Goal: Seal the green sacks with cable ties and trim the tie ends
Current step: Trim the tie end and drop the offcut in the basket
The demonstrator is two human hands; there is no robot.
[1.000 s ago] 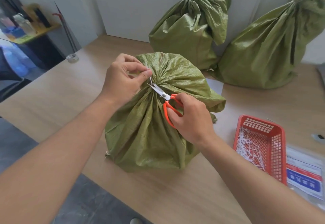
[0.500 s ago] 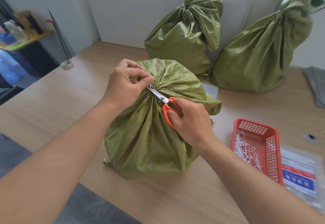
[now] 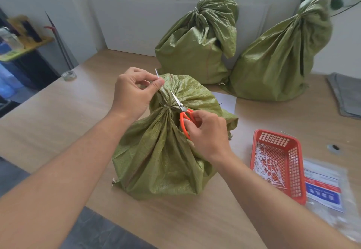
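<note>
The pale wood-grain table [image 3: 58, 115] is smooth and flat, and on it stands the near sack [image 3: 156, 160]. This is a squat bundle of coarse woven green plastic, its cloth gathered in deep pleats to a cinched neck with the loose top flopped over behind. Behind this sack, two taller sacks of the same crinkled weave lean on the white wall, one directly behind [image 3: 195, 49] and one behind and to the right [image 3: 279, 59], both tied at the neck. At the near sack's neck the left hand [image 3: 132, 94] pinches the thin white cable tie end [image 3: 157, 74] between thumb and forefinger, so that the strip pokes up above the fingers. Its lower part is lost against the folds. To the right of the neck the right hand [image 3: 209, 133] curls round the orange loop handles of the scissors [image 3: 183, 110], whose short steel blades lie nearly together and point up over the gathered cloth. To the right of the near sack sits a rectangular red plastic basket [image 3: 294, 172] with mesh walls, holding a tangle of white tie offcuts [image 3: 265, 164]. Beyond the basket lies a clear plastic pouch [image 3: 324, 190] with a red and blue label.
</note>
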